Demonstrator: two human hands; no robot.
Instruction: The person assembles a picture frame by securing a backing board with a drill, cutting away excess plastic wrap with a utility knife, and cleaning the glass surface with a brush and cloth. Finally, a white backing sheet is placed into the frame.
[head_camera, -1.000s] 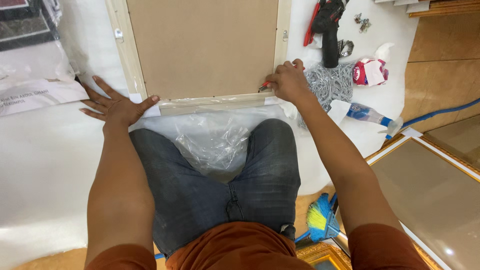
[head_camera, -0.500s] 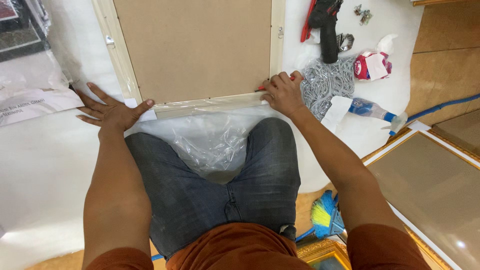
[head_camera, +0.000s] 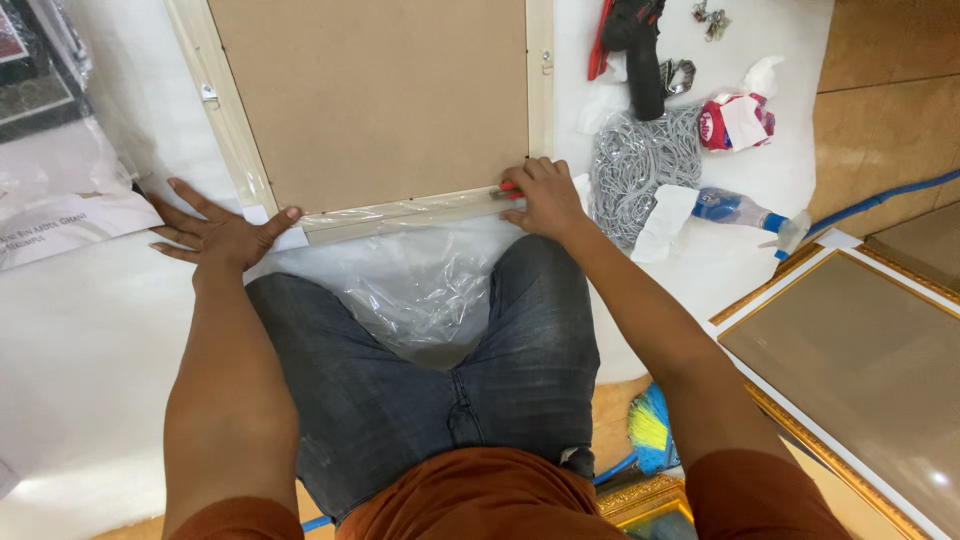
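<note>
left hand (head_camera: 215, 232): flat, fingers spread, pressing frame corner (head_camera: 268, 215), unmoved
right hand (head_camera: 541, 199): closed on red cutter (head_camera: 508, 189), slid left along frame's near edge

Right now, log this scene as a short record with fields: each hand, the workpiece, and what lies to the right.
left hand: spread flat on the white sheet at the frame's lower left corner
right hand: closed on a small red tool at the frame's bottom edge
frame: lies back up, brown backing board, pale wooden rim
plastic film: clear, crumpled over the lap
right side: grey cord bundle, blue spray bottle
</note>
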